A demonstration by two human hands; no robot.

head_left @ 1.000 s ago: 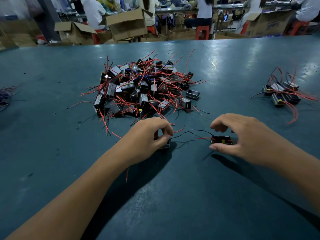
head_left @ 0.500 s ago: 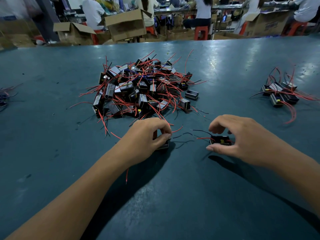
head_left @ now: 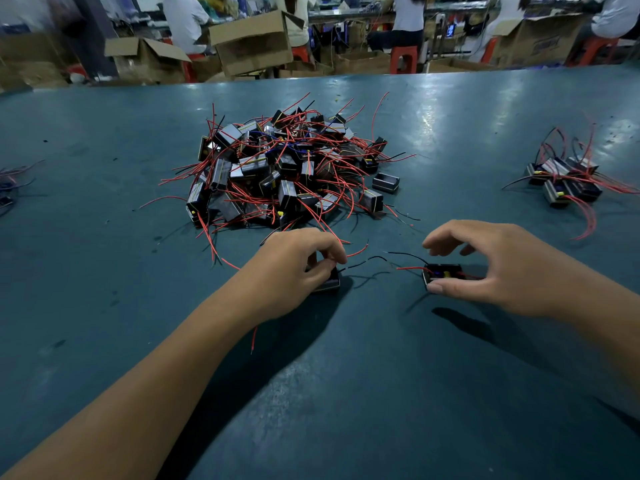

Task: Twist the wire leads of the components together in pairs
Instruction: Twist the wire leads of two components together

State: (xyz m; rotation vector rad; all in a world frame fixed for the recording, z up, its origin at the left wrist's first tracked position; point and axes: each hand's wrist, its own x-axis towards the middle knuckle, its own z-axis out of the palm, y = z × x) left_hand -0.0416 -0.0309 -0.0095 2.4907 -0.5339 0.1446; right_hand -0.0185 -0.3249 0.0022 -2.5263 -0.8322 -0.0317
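Holding two components down on the teal desk (head_left: 104, 271), the person is lining them up so the leads face each other. Left hand (head_left: 294, 268) is curling round one small black component (head_left: 329, 284), fingers and thumb clamped on it; its black lead (head_left: 367, 261) is pointing right, toward the other unit. Right hand (head_left: 491, 268) is pinching the second component (head_left: 441, 274) w/ thumb at the near edge and fingers arching over the top; its red lead (head_left: 408, 269) and black lead (head_left: 407, 254) are sticking out left. Lead tips are sitting near each other in the gap btwn the hands, not yet touching, prob. so they can be caught and twisted w/o lifting either body.

Big unsorted pile (head_left: 291, 171) is lying just beyond the hands, within reach for the next pick. Smaller group (head_left: 564, 181) is sitting well apart at the right, likely the finished pairs, though twists aren't readable from here. Judging by the pile, most of the job is still waiting.
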